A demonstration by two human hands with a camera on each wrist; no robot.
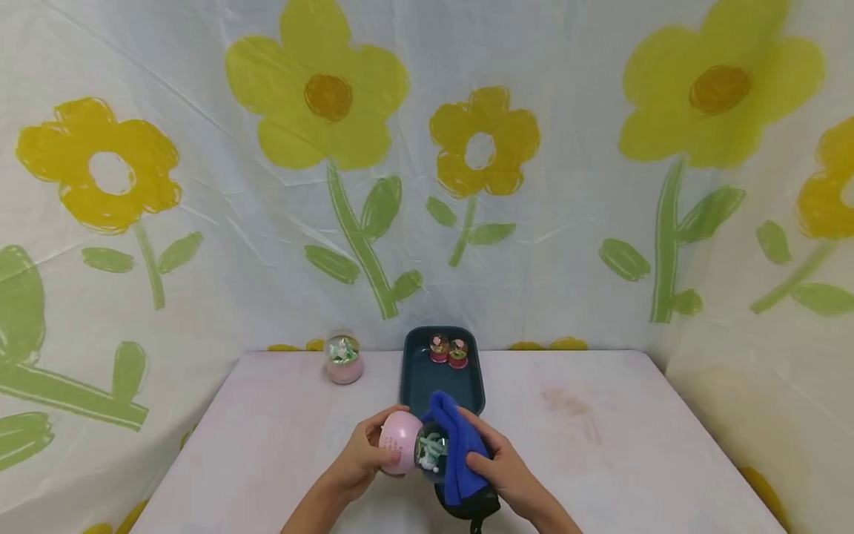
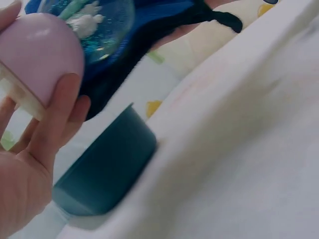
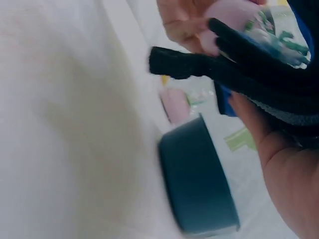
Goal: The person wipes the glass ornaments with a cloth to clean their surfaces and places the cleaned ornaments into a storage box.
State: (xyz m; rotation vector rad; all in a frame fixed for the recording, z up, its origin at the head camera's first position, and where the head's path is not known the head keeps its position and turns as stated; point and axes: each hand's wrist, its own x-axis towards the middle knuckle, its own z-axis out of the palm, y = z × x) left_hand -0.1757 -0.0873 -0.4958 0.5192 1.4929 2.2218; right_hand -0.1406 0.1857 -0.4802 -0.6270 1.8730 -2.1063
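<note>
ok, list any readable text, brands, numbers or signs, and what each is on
Readable: none.
Held snow globe, pink base: lines of reddish print in the head view, too small and blurred to read.
Blue cloth, dark teal tray, upright pink-based snow globe: no writing seen.

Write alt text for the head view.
A person's left hand holds a pink-based snow globe sideways by the base; the right hand holds a blue cloth partly covering the dome. Beyond, a dark teal tray holds two small red-based snow globes; another pink-based snow globe stands left, before a flowered backdrop.
</note>
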